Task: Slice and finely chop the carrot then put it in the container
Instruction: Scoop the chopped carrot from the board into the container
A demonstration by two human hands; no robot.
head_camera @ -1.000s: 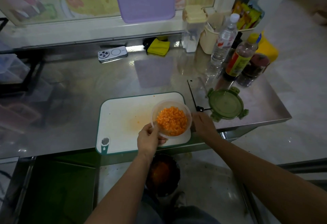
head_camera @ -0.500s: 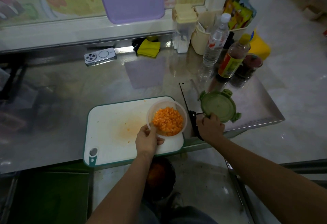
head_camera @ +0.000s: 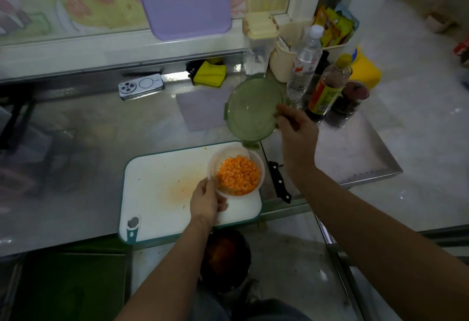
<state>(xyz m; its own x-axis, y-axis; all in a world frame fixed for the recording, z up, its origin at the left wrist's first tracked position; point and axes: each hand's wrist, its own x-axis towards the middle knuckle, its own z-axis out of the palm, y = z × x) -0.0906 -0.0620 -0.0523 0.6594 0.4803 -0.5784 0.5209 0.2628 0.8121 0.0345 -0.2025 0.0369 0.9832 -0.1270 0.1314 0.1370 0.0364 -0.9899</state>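
A clear round container (head_camera: 255, 161) holds finely chopped orange carrot (head_camera: 238, 175) and stands on the right part of the white cutting board (head_camera: 162, 183). My left hand (head_camera: 206, 200) grips the container's near-left rim. My right hand (head_camera: 295, 129) pinches the right edge of the green round lid (head_camera: 251, 110) and holds it tilted in the air, just beyond the container. A black-handled knife (head_camera: 279, 181) lies on the steel counter to the right of the board.
Bottles (head_camera: 327, 87), a clear jar with a cream lid (head_camera: 258, 41) and a cream tub (head_camera: 281, 63) crowd the back right. A phone (head_camera: 140, 86) and a yellow cloth (head_camera: 210, 74) lie along the back. A dark bin (head_camera: 224, 257) with orange scraps stands under the counter edge.
My right hand has picked the green lid up off the counter and raised it above and behind the container. My left hand has kept its hold on the container.
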